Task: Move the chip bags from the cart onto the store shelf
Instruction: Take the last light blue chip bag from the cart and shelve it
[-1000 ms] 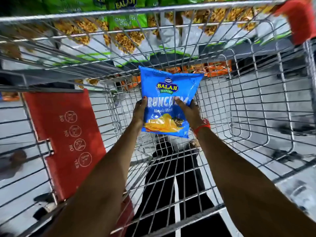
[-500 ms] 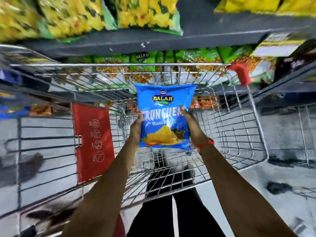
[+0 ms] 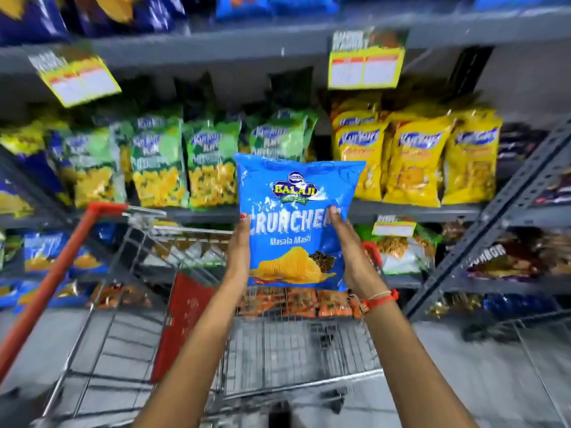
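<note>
I hold one blue chip bag (image 3: 293,223) upright in front of me, above the wire cart (image 3: 278,350). My left hand (image 3: 239,251) grips its left edge and my right hand (image 3: 352,254) grips its right edge; a red thread sits on the right wrist. The bag is level with the grey store shelf (image 3: 411,210) that carries green bags (image 3: 157,162) and yellow bags (image 3: 414,156). It does not touch the shelf. The cart basket below looks bare inside.
The cart has a red handle bar (image 3: 52,279) at left and a red flap (image 3: 182,316). Yellow price tags (image 3: 364,67) hang from the upper shelf. A grey slotted upright (image 3: 494,217) slants at right. Lower shelves hold more snack packs.
Both hands have lifted the blue bag up out of the cart basket to shelf height. My view has tilted up from the cart floor to the shelves.
</note>
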### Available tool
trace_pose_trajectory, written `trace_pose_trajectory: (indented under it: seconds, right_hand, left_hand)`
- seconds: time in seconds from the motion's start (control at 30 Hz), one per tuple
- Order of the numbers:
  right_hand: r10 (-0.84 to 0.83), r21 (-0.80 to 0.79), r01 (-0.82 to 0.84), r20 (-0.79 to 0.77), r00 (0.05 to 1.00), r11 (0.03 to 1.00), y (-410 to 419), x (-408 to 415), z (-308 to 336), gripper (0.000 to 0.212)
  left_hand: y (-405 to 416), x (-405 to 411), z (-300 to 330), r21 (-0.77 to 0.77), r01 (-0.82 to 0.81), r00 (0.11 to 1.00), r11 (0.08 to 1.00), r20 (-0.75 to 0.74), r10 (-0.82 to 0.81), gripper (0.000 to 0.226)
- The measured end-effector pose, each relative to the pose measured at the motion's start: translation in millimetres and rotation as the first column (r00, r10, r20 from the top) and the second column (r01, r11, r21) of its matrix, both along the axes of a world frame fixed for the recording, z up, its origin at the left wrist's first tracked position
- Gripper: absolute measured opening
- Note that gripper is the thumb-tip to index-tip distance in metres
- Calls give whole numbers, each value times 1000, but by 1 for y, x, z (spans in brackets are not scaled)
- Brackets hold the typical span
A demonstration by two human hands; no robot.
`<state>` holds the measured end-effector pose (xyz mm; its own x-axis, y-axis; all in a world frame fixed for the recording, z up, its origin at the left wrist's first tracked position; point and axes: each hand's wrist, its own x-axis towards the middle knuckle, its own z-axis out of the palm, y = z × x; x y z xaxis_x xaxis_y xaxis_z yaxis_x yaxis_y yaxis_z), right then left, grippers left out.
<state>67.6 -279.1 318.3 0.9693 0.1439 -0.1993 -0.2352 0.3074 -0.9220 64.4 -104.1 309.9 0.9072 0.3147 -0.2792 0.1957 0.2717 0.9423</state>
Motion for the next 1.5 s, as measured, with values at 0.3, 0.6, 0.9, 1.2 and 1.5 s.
trace_pose_trajectory:
  seconds: [0.3, 0.6, 0.9, 1.2, 1.5]
  right_hand:
    - [-83, -8, 90, 323, 943, 996, -28, 15, 150, 55]
    - [-226, -13, 282, 565, 794, 959, -62, 73, 283, 27]
    - [-258, -83, 391, 623, 739, 917, -104, 143, 354, 45]
    - [-336, -111, 476, 570, 750, 872, -123, 216, 346, 47]
    - [-439, -184, 624, 563, 700, 759, -124, 266, 327, 59]
  left_hand:
    - [-24, 19, 138, -8, 77, 915, 997, 399, -67, 57]
    - [-58, 85, 272, 84, 241, 766, 967, 596, -242, 40]
    - [-98, 168, 349, 111, 375, 748, 920, 550, -372, 35]
    - [-132, 240, 343, 160, 277, 779, 947, 540, -319, 57]
    - [-146, 263, 334, 230, 118, 808, 966, 543, -228, 49]
